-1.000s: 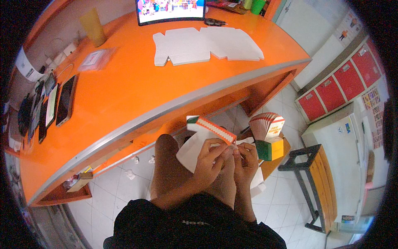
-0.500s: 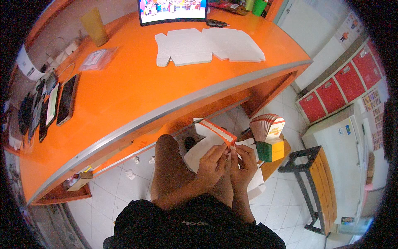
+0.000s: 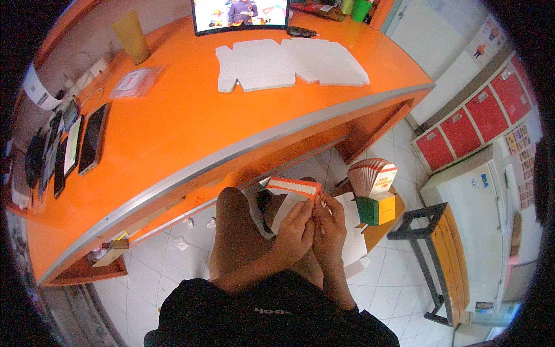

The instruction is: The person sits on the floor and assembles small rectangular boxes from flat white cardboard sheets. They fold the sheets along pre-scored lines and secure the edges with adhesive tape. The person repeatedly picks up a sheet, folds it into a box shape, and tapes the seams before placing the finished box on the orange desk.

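Note:
A long, narrow red-and-white folded card carton [image 3: 292, 185] with a scalloped white edge is held over my lap. At its right end my left hand [image 3: 293, 232] is closed, fingers pinching. Beside it, my right hand [image 3: 330, 228] is closed on the same end, thumb and fingertips pressed together. The fingers partly hide the carton's end. Under my hands a flat white cardboard sheet [image 3: 354, 247] lies across my thighs. To the right, fanned folded cartons [image 3: 363, 174] stand in a green-and-yellow box [image 3: 386, 209].
The orange desk [image 3: 191, 110] curves ahead, carrying white cardboard blanks [image 3: 263, 65], a screen [image 3: 240, 14], a yellow cup [image 3: 132, 36] and several phones [image 3: 94, 139]. A wooden bench [image 3: 450, 260] stands right, near red lockers [image 3: 483, 115]. Crumpled paper [image 3: 180, 243] lies on the floor.
The carton has turned to lie flatter, and its right end has shifted slightly left and up. My right hand has moved left, closer against my left hand. The screen picture differs.

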`<action>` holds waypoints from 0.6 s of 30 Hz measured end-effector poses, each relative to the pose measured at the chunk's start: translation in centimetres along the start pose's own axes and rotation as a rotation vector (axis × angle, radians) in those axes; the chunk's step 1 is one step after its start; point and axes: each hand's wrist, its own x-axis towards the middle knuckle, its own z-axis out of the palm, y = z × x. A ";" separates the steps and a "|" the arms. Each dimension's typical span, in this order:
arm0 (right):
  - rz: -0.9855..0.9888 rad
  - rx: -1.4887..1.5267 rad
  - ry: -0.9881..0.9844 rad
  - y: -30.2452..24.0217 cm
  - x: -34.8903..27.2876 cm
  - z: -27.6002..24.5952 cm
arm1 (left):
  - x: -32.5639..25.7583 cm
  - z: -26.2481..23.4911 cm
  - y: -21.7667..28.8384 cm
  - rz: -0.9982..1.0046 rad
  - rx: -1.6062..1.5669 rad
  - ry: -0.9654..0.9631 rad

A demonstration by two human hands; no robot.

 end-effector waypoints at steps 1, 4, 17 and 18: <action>-0.002 -0.019 -0.037 -0.2 0.1 -0.1 | 0.2 -0.2 0.2 0.020 0.003 0.007; 0.054 0.072 -0.041 0.4 0.0 -0.3 | 0.5 -0.5 0.9 -0.217 -0.312 -0.019; 0.089 0.018 -0.248 5.7 -0.5 -1.6 | 3.6 -2.2 1.4 0.043 0.305 0.152; -0.089 -0.099 -0.367 6.2 -0.2 -1.8 | 4.2 -3.0 1.1 0.155 0.355 -0.041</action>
